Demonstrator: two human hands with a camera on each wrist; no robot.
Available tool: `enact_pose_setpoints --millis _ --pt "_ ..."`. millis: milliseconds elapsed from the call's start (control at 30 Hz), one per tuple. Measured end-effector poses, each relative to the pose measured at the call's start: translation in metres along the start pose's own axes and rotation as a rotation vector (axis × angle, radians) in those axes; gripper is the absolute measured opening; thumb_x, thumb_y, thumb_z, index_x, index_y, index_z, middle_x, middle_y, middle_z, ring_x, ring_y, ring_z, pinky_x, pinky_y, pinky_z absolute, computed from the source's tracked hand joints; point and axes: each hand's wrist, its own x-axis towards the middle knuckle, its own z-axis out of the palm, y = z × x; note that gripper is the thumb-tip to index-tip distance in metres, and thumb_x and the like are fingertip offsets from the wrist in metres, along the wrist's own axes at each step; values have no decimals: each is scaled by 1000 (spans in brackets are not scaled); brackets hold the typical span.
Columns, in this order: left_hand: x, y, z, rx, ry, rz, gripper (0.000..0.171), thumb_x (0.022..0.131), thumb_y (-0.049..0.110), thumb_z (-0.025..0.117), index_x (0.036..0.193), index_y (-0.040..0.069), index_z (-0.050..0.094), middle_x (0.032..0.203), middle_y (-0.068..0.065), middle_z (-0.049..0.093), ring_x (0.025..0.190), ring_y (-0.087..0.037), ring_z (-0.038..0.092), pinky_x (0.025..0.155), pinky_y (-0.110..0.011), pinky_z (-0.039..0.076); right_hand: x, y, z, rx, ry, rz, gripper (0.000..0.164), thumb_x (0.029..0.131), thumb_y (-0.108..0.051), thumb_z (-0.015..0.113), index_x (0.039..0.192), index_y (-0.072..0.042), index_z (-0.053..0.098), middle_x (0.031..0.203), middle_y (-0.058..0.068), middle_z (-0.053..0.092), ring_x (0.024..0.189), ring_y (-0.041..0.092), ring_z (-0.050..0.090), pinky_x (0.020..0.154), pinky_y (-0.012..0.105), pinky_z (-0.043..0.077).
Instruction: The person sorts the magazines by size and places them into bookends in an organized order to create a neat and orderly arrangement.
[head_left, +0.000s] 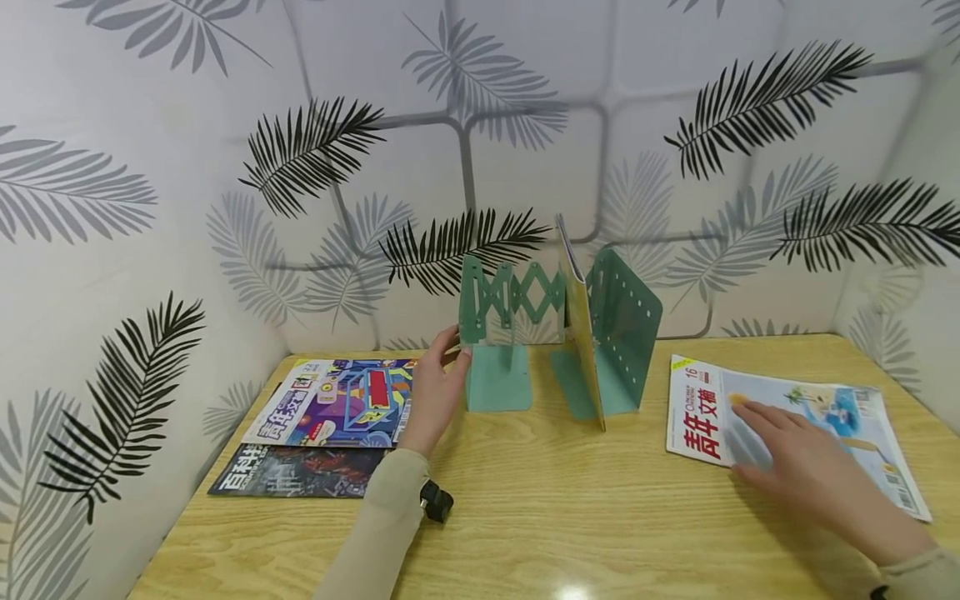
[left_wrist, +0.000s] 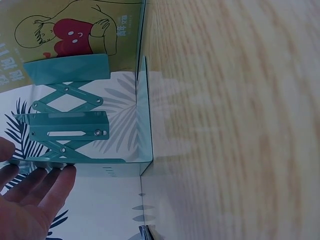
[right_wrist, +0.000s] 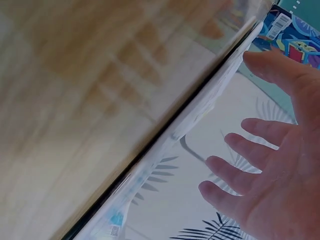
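A green metal expandable book stand point(head_left: 535, 296) stands against the wall, its lattice stretched between two end plates. My left hand point(head_left: 438, 387) holds its left end plate. In the left wrist view the fingertips point(left_wrist: 69, 172) meet the plate's outer side and the thumb shows past its edge. A yellow book point(head_left: 583, 333) with a drawn figure hugging a red heart point(left_wrist: 72, 36) on its cover leans upright at the right end. My right hand point(head_left: 813, 467) hovers, fingers spread, over a white magazine point(head_left: 693, 417) lying flat at the right.
To the left, a colourful purple magazine point(head_left: 348, 400) overlaps a dark magazine point(head_left: 300, 473) on the wooden table point(head_left: 540, 508). A leaf-patterned wall covering point(head_left: 525, 167) rises close behind the stand and along the left side.
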Motion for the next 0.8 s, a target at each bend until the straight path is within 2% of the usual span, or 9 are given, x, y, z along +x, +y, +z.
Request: enact_pose_setpoints --millis 100,400,533,800 --pt "1 -1 1 0 0 -5 41 102 27 54 143 21 52 136 -2 56 119 -23 57 95 -39 51 -1 7 1 -4 -8 -10 77 75 -34 83 133 7 54 130 31 53 112 54 51 87 67 42" --pt "4 1 2 12 22 6 39 102 21 55 141 18 53 135 -5 58 117 -24 58 94 -39 51 4 19 4 39 -104 -6 72 78 -36 81 130 7 57 129 32 54 112 54 52 90 66 43" --pt "3 1 2 4 19 7 40 102 20 55 141 17 53 135 -5 58 117 -24 58 94 -39 51 4 21 4 38 -117 -14 69 79 -38 80 127 7 60 127 31 56 112 53 53 90 65 43" --pt "4 0 1 14 16 5 40 102 22 55 141 17 53 135 -6 58 117 -25 59 94 -40 51 7 22 6 75 -203 -7 61 85 -38 75 125 6 61 126 30 57 114 52 52 94 64 42"
